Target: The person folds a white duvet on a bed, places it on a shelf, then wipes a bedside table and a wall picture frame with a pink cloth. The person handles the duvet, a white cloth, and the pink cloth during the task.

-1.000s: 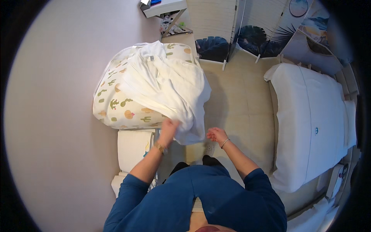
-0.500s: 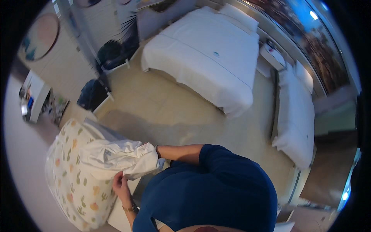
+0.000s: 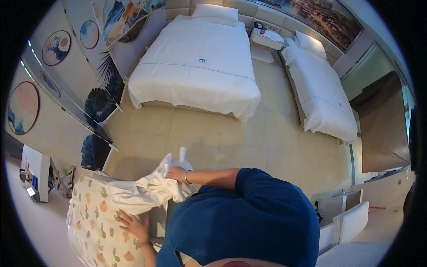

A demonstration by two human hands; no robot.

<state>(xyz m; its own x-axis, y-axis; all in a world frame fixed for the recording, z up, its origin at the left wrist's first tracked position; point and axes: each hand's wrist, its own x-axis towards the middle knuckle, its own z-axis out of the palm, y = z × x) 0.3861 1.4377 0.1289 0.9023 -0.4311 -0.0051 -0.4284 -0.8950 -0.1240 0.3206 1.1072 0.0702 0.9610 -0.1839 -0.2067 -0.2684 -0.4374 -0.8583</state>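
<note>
A crumpled white cloth (image 3: 149, 190) is bunched at the lower left, trailing over a cream cover (image 3: 95, 222) printed with cacti. My right hand (image 3: 177, 174), with a bracelet at the wrist, is closed on the cloth's upper right part, and folds hang below and stick up beside it. My left hand (image 3: 133, 224) lies on the printed cover with its fingers spread, just below the cloth and apart from it. What lies under the cover is hidden.
Beyond the tiled floor (image 3: 195, 133) stand a large white bed (image 3: 191, 75) and a narrower white bed (image 3: 318, 89), with a white nightstand (image 3: 267, 40) between them. A folding screen (image 3: 66, 120) lines the left. A brown cloth panel (image 3: 384, 124) hangs at the right.
My left hand has let go of the cloth's edge and opened onto the printed cover. My right hand, hidden in the cloth before, now shows gripping it. The view has shifted too.
</note>
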